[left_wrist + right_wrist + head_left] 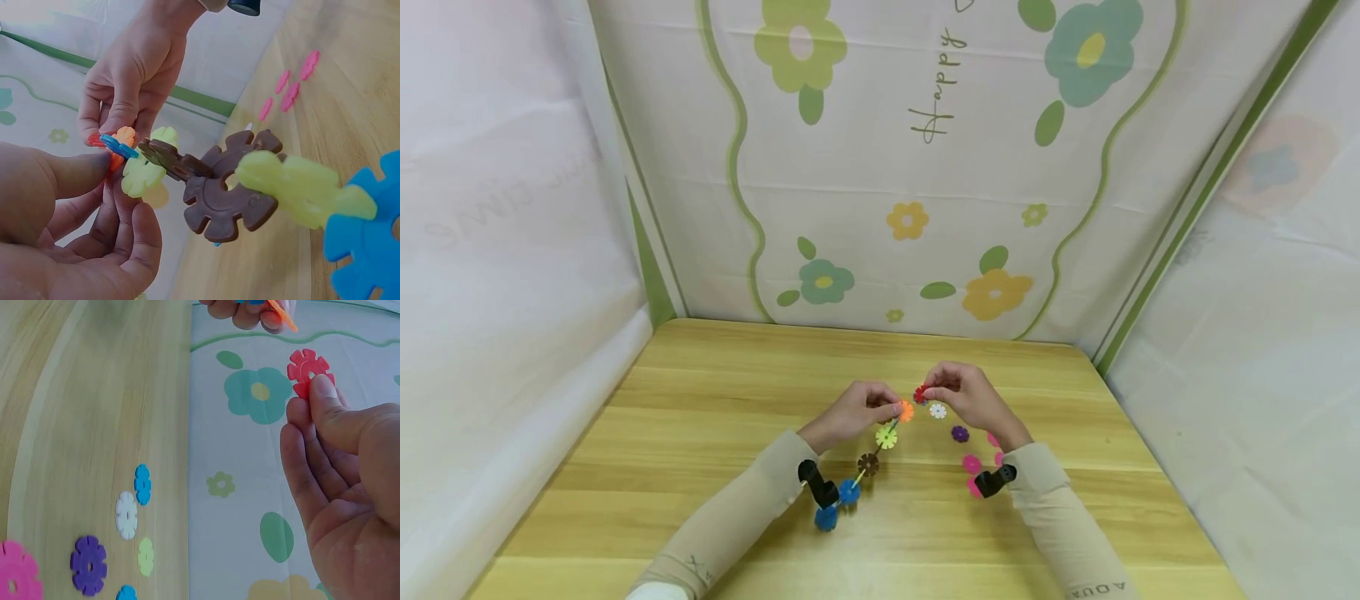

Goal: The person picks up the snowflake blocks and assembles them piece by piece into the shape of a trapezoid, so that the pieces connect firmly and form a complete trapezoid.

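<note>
My left hand pinches the far end of a chain of slotted plastic snowflake discs, by the orange snowflake disc. From there the chain slants down toward me through a yellow-green disc, a brown disc and blue discs, with more pieces slotted crosswise between them. Between thumb and fingers, my right hand holds a red snowflake disc upright, its slots facing out. The red disc is apart from the orange one in the right wrist view, with a small gap between the two hands.
Loose discs lie on the wooden table beneath and beside my right hand: a white one, a purple one, a yellow-green one, blue ones and several pink ones. Flower-printed cloth walls the table's back and sides.
</note>
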`<state>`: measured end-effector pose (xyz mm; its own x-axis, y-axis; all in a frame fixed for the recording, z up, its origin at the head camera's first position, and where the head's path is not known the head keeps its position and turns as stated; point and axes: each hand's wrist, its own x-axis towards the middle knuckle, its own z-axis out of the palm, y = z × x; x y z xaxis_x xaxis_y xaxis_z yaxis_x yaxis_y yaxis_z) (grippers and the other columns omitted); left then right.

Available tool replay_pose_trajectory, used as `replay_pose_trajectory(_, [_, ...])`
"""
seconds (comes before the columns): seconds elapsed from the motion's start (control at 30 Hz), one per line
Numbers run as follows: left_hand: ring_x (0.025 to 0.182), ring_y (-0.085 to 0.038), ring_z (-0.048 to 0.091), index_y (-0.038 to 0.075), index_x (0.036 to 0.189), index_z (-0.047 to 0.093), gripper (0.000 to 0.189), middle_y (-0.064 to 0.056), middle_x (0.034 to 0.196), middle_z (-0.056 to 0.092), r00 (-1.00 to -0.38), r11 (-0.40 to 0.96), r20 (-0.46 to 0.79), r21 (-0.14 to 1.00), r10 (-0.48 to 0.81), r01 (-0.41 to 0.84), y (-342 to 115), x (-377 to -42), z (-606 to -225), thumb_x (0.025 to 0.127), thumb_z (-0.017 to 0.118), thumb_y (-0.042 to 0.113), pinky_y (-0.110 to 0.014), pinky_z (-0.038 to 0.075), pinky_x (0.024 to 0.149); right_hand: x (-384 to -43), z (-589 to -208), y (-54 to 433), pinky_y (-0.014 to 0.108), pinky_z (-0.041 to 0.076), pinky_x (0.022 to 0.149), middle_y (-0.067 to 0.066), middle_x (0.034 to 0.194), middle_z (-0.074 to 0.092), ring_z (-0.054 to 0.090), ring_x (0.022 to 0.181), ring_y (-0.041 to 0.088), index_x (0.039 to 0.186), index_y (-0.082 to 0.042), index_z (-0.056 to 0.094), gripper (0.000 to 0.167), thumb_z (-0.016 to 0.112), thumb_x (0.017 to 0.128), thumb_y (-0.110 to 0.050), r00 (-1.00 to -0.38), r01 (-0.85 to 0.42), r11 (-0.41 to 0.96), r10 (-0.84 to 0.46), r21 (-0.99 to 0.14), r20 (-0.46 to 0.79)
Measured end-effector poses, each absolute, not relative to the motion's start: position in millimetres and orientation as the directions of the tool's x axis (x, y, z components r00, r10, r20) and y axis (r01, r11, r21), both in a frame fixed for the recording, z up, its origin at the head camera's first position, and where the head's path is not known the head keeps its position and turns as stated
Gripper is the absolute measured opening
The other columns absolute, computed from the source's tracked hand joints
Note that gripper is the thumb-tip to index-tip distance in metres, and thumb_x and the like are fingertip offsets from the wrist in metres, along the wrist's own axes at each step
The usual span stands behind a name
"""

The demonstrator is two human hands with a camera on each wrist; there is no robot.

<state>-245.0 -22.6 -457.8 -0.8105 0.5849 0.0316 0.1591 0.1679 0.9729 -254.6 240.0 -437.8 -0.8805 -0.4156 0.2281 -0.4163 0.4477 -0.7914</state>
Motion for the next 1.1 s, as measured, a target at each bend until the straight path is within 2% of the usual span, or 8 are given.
replay_pose_trajectory(0.27, [0.086, -0.018, 0.061, 0.009, 0.112, 0.075, 0.019, -0.006, 0.101, 0.072, -0.807, 0.165, 0.027, 0.974, 0.59, 0.154, -19.3, -244.0, -456.3, 0.109, 0.062, 0.022, -0.05, 0.055, 0.089, -254.4, -442.7, 237.4, 0.027, 0.061, 0.073, 0.009, 0.098, 0.076, 0.074, 0.083, 0.013, 0.103, -0.01, 0.072, 0.003, 0.07, 0.101, -0.01, -0.863, -0.438, 0.347, -0.421, -0.829, 0.28])
replay_pose_trajectory(0.37, [0.086, -0.016, 0.061, 0.006, 0.113, 0.075, 0.02, -0.008, 0.102, 0.073, -0.802, 0.159, 0.039, 0.973, 0.597, 0.166, -17.1, -244.4, -456.1, 0.109, 0.061, 0.021, -0.047, 0.055, 0.088, -253.9, -444.5, 237.0, 0.028, 0.061, 0.073, 0.011, 0.098, 0.076, 0.075, 0.084, 0.018, 0.104, -0.01, 0.072, 0.004, 0.069, 0.102, -0.009, -0.856, -0.437, 0.309, -0.432, -0.845, 0.284])
replay_pose_trajectory(0.53, [0.087, -0.014, 0.061, 0.006, 0.114, 0.075, 0.02, -0.008, 0.105, 0.073, -0.803, 0.161, 0.048, 0.971, 0.594, 0.177, -14.4, -244.8, -457.0, 0.109, 0.061, 0.02, -0.038, 0.055, 0.085, -253.2, -449.8, 237.3, 0.03, 0.063, 0.08, 0.014, 0.102, 0.075, 0.077, 0.091, 0.017, 0.108, -0.006, 0.07, 0.006, 0.066, 0.104, -0.008, -0.845, -0.422, 0.243, -0.455, -0.873, 0.281])
replay_pose_trajectory(0.67, [0.086, -0.02, 0.06, 0.007, 0.113, 0.075, 0.019, -0.007, 0.102, 0.072, -0.815, 0.16, 0.06, 0.97, 0.576, 0.184, -12.7, -245.0, -458.2, 0.109, 0.062, 0.02, -0.033, 0.053, 0.08, -252.5, -453.1, 236.2, 0.032, 0.063, 0.085, 0.01, 0.103, 0.075, 0.077, 0.094, 0.013, 0.109, -0.002, 0.069, 0.009, 0.066, 0.104, -0.008, -0.844, -0.407, 0.198, -0.455, -0.892, 0.284])
replay_pose_trajectory(0.8, [0.083, -0.023, 0.059, 0.008, 0.109, 0.076, 0.016, -0.005, 0.098, 0.071, -0.835, 0.173, 0.054, 0.969, 0.548, 0.176, -9.7, -244.4, -458.2, 0.108, 0.063, 0.018, -0.032, 0.052, 0.076, -250.5, -456.3, 233.1, 0.032, 0.064, 0.084, 0.007, 0.101, 0.075, 0.077, 0.093, 0.017, 0.108, -0.001, 0.069, 0.008, 0.067, 0.103, -0.006, -0.845, -0.409, 0.163, -0.438, -0.898, 0.306])
replay_pose_trajectory(1.0, [0.074, -0.015, 0.055, 0.005, 0.103, 0.076, 0.015, -0.007, 0.092, 0.07, -0.857, 0.195, 0.063, 0.963, 0.511, 0.187, -6.6, -241.3, -456.5, 0.107, 0.063, 0.012, -0.025, 0.049, 0.068, -244.1, -460.1, 225.5, 0.028, 0.062, 0.075, 0.009, 0.098, 0.075, 0.076, 0.086, 0.021, 0.103, -0.005, 0.072, 0.004, 0.072, 0.099, -0.006, -0.855, -0.441, 0.188, -0.384, -0.877, 0.348])
replay_pose_trajectory(1.1, [0.073, -0.014, 0.055, 0.005, 0.102, 0.076, 0.015, -0.007, 0.091, 0.07, -0.86, 0.201, 0.067, 0.961, 0.506, 0.192, -6.7, -241.6, -456.2, 0.106, 0.063, 0.011, -0.024, 0.048, 0.066, -241.4, -460.7, 223.3, 0.028, 0.062, 0.075, 0.011, 0.098, 0.075, 0.076, 0.086, 0.024, 0.102, -0.005, 0.072, 0.004, 0.073, 0.099, -0.007, -0.862, -0.447, 0.218, -0.363, -0.868, 0.353])
